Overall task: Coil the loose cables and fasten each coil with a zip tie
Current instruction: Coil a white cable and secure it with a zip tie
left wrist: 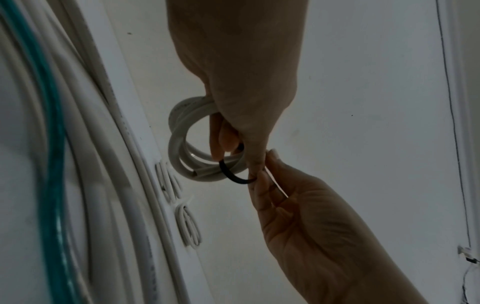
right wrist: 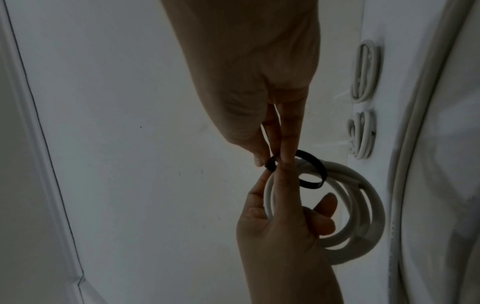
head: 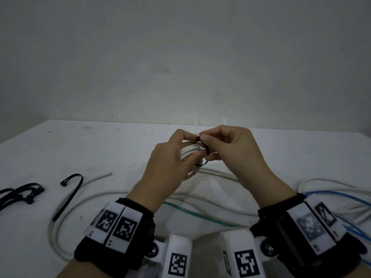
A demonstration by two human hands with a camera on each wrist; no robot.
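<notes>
A small white cable coil (head: pixel 188 152) is held above the table, with a black zip tie (head: pixel 205 149) looped loosely round its strands. My left hand (head: pixel 180 149) grips the coil, fingers curled through the ring, and its thumb and forefinger meet the tie at the top. My right hand (head: pixel 212 141) pinches the zip tie there. In the right wrist view the right hand's fingertips (right wrist: pixel 285 162) pinch the tie's head (right wrist: pixel 271 164), and the black zip tie's band (right wrist: pixel 314 166) arches over the coil (right wrist: pixel 363 205). The left wrist view shows the coil (left wrist: pixel 179 139) and the band (left wrist: pixel 233 176).
Spare black zip ties (head: pixel 20 194) and one more (head: pixel 70 189) lie at the left. Loose white cables (head: pixel 90 197), a green cable (head: pixel 200 214) and blue cables (head: pixel 341 197) sprawl across the near table. Two small tied white coils (right wrist: pixel 363 72) (right wrist: pixel 361 135) lie beyond my hands.
</notes>
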